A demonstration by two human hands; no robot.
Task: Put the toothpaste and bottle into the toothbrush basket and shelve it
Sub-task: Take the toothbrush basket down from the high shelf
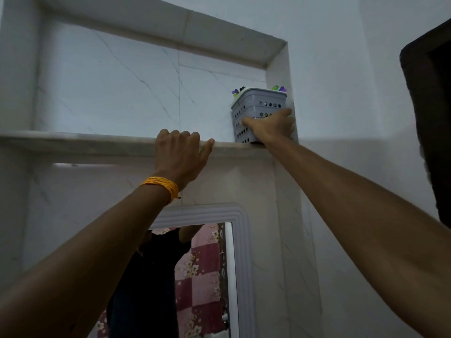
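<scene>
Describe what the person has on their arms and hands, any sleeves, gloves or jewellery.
Both forearms are bare all the way into view, with no sleeves showing and no gloves. The left hand has a band of orange-yellow thread wound several times around its wrist, with a short loose end sticking out. The right hand and its wrist carry nothing: no watch, ring or bracelet visible.

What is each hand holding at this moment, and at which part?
The right hand grips the grey basket at its lower front and right side, on the shelf. The left hand holds nothing; its fingers curl over the shelf edge.
</scene>
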